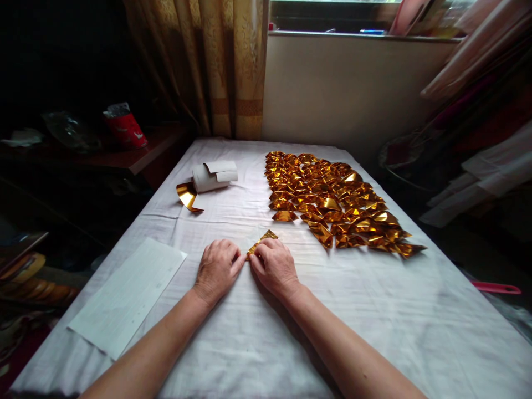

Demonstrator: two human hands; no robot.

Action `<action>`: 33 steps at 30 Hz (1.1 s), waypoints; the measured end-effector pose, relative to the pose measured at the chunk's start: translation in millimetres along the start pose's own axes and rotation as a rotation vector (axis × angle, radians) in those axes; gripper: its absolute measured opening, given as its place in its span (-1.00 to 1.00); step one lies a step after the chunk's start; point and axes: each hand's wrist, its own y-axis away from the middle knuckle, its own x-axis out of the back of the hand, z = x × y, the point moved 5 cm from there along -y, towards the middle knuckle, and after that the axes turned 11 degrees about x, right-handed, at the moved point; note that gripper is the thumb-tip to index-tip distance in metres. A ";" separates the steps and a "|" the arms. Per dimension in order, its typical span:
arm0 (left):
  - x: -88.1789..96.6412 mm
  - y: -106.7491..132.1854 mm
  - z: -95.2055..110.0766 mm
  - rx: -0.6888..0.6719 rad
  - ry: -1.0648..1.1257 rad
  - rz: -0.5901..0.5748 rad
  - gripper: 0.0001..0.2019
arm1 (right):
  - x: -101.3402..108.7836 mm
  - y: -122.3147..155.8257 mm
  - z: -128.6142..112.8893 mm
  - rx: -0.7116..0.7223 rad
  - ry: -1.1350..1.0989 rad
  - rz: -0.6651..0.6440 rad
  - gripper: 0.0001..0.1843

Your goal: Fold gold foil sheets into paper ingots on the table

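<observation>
A small piece of gold foil paper (269,235) lies at a slant on the white cloth in the middle, partly hidden under my fingers. My right hand (275,267) is closed over its near part, thumb and fingers pinching it. My left hand (216,269) has curled fingers, with thumb and fingertip at the paper's near left end. Beyond my right hand, several folded gold foil ingots (331,204) sit in close rows. Ahead on the left are a curled gold foil sheet (187,194) and a rolled bundle of white-backed sheets (208,177).
A flat pale paper sheet (128,293) rests on the cloth-covered table (257,354) at left. Off the table stands a red container (126,130) on a dark side cabinet. A curtain (247,66) hangs behind; clothes (499,160) hang at right.
</observation>
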 end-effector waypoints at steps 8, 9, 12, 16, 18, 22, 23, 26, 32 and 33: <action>-0.1 -2.4 0.6 0.057 -0.029 -0.022 -0.83 | -1.7 0.4 -0.6 -0.037 0.023 -0.042 -0.89; -0.5 -2.6 0.9 0.061 -0.030 -0.024 -0.83 | -1.9 0.4 -0.8 -0.040 0.022 -0.046 -0.90; -1.5 -2.9 1.0 0.066 -0.025 -0.021 -0.83 | -2.7 -0.2 -1.6 -0.052 0.025 -0.059 -0.91; -3.1 -3.0 -1.0 0.083 0.005 -0.022 -0.85 | -3.6 -1.6 0.0 -0.074 0.004 -0.043 -0.86; -3.9 -3.0 -2.4 0.090 0.032 -0.030 -0.87 | -4.5 -1.4 2.7 -0.065 -0.033 -0.032 -0.86; -5.8 -3.0 -5.7 0.085 0.077 -0.035 -0.94 | -7.1 1.3 11.1 -0.002 -0.153 -0.018 -0.92; -6.2 -2.9 -6.7 0.085 0.085 -0.034 -0.96 | -7.6 2.2 13.1 0.015 -0.179 -0.013 -0.93; -6.7 -2.1 -7.1 0.057 0.120 -0.035 -0.92 | -8.9 4.1 16.4 0.048 -0.218 0.002 -0.93; -4.1 0.8 -0.6 -0.044 0.143 -0.023 -0.83 | -7.4 6.4 14.7 0.067 -0.224 0.070 -0.89; -3.6 1.3 -0.3 -0.050 0.138 -0.014 -0.83 | -6.5 7.4 15.3 0.081 -0.248 0.085 -0.88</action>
